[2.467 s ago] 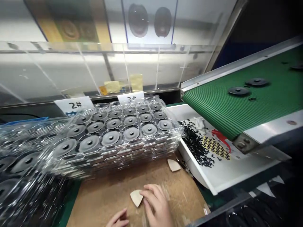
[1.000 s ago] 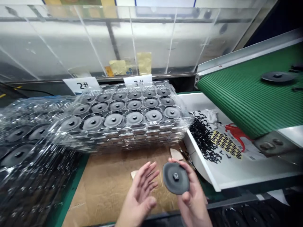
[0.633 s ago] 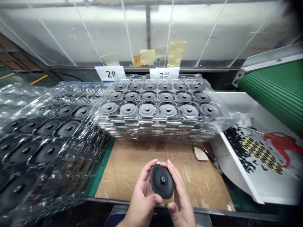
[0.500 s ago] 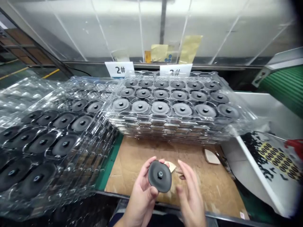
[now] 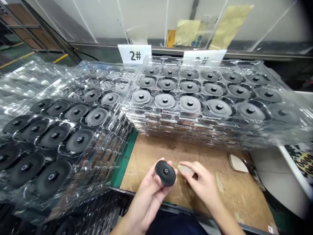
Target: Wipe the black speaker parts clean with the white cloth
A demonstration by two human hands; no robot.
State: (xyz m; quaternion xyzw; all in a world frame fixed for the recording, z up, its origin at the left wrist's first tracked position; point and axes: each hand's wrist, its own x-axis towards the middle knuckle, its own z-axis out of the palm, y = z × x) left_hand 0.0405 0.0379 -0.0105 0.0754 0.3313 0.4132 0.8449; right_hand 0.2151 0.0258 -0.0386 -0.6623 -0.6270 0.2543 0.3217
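Clock read from the middle of the cardboard. Green table [image 5: 128, 160] showed as a strip at abt 9 o'c, btwn cardboard & the L stack. L stack [image 5: 110, 143], clear trays w/ black discs in the pockets, stood at 9–10 o'c. R stack [image 5: 195, 125], same sort of clear trays, ran across 12 to 2 o'c; top tray had 3 rows of discs [image 5: 190, 103]. Cardboard [image 5: 151, 153] lay flat in front of it. White bin [image 5: 269, 176] sat at 3 o'c, partly cut off by the frame.

L hand [image 5: 155, 192], 8–9 o'c, had its fingers & thumb closed on one black disc [image 5: 165, 173], stub facing up, held above the cardboard at 9 o'c. R hand [image 5: 205, 182], just right of centre, pinched a pale piece [image 5: 186, 171] btwn thumb & fingers, near the disc but apart; couldn't tell if the piece touched the cardboard. White "2#" card [image 5: 135, 54] stood at 11 o'c; another card [image 5: 204, 57], partly hidden, at 12. A second pale pad [image 5: 237, 163] lay on the cardboard, 2–3 o'c.
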